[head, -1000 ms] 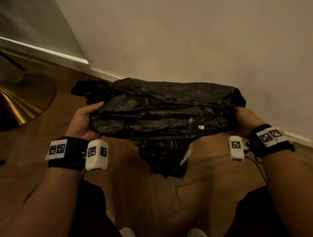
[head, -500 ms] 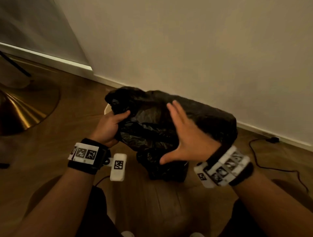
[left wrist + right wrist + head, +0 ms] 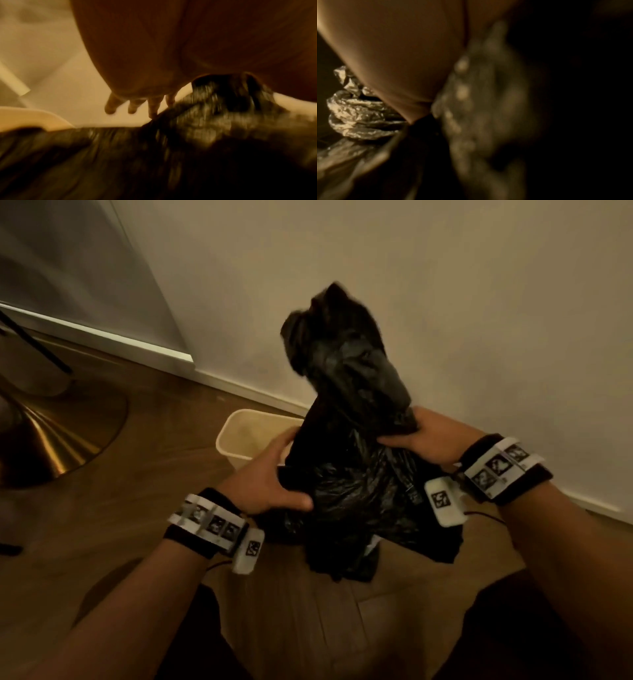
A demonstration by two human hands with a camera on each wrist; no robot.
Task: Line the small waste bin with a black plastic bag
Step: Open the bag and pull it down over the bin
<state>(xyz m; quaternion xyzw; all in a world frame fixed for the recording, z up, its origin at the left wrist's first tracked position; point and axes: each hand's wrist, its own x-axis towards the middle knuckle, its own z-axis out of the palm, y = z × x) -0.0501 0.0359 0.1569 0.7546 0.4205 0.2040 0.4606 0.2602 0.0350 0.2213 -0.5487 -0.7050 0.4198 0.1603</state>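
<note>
Both hands are on the black plastic bag (image 3: 349, 474) here; it's bunched up and held in the air over the wooden floor (image 3: 137, 508), with one crumpled end sticking up in front of the wall (image 3: 445, 302) and the rest hanging down toward the person's legs; the top end looks smeared with motion blur.

The left hand (image 3: 270, 474) has its grip on the bag's left side, thumb lying across the front of the plastic and the other fingers tucked round behind it; in the left wrist view the fingertips (image 3: 152, 106) poke out past the palm, one of them touching the shiny black folds, though that picture is pretty blurry.

The right hand (image 3: 421, 436) has its grip closed on the bag higher up on the right, fingers curled over a wad of gathered plastic; the right wrist view is mostly dark and out of focus, but you can make out a crinkled, glossy bundle of bag (image 3: 356, 115) just past the palm.

The small waste bin (image 3: 239, 436) sits on the floor close to the skirting board, cream coloured, upright; its right side is hidden behind the bag and the left hand; the bag is not in the bin yet, it's just held beside and above it.

Off to the left there's a brass-coloured round base (image 3: 58, 433) on the floor; both wrists wear black bands with printed markers.
</note>
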